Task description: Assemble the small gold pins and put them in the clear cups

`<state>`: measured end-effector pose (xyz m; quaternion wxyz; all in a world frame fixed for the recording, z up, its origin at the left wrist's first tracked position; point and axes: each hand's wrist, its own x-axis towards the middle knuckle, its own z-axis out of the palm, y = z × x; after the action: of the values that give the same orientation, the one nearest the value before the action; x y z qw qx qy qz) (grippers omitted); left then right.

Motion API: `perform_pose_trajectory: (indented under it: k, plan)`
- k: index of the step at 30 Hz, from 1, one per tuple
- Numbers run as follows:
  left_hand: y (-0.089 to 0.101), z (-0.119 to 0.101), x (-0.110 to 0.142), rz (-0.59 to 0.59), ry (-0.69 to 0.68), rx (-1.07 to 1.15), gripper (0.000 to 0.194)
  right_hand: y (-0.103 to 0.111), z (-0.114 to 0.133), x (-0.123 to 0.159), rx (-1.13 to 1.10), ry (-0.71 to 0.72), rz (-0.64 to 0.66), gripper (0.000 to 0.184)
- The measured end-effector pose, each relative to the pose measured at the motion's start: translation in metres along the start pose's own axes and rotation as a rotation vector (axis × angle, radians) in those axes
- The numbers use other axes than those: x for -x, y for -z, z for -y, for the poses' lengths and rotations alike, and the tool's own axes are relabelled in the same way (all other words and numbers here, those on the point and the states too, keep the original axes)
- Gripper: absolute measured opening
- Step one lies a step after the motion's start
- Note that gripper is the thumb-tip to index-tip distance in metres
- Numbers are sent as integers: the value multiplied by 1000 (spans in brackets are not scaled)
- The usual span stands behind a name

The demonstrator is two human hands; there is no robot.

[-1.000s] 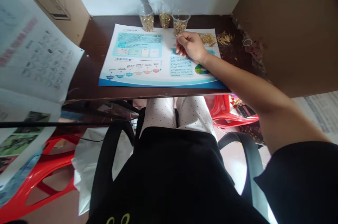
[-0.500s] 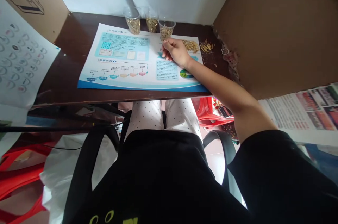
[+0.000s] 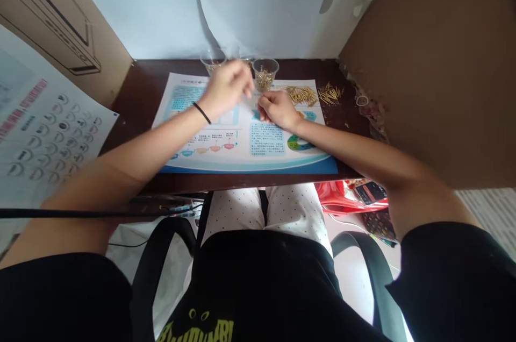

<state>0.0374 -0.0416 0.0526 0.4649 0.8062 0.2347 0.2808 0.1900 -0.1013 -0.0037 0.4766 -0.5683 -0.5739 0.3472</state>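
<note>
My left hand [image 3: 227, 85] hovers over the blue and white printed sheet [image 3: 213, 140], just in front of the clear plastic cups; its fingers are curled and smeared by motion. My right hand [image 3: 276, 108] rests on the sheet with fingers pinched together, below the right cup [image 3: 265, 73] of small golden pieces. What the pinch holds is too small to make out. The left cup [image 3: 212, 60] shows behind my left hand; the middle cup is mostly hidden. A pile of golden sticks [image 3: 301, 94] lies just right of my right hand.
A second small pile of sticks [image 3: 329, 94] lies on the dark table [image 3: 137, 94]. Cardboard panels stand at the right [image 3: 435, 62] and left [image 3: 48, 25]. A printed paper [image 3: 44, 132] hangs at the left. Red plastic stools [image 3: 346, 199] sit under the table.
My left hand has come into view and reached over the sheet towards the cups. My right hand stays pinched by the right cup. The camera has tilted, shifting the table lower in view.
</note>
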Motion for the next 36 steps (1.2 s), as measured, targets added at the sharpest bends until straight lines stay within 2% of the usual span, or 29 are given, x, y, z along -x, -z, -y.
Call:
perform_pose_trajectory:
  k: [4, 8, 21, 30, 36]
  plan:
    - [-6, 26, 10, 105, 108, -210, 28, -1, 1, 2, 5, 6, 29, 33]
    - [-10, 38, 21, 131, 36, -265, 23, 3, 5, 9, 30, 111, 105, 28]
    - [-8, 37, 21, 122, 0, -192, 25, 15, 6, 8, -69, 91, 309, 35]
    - [-6, 31, 23, 134, -70, -240, 29, 16, 5, 9, -48, 173, 313, 40]
    - [-6, 33, 23, 105, -33, -218, 26, 18, 5, 9, -48, 209, 329, 41]
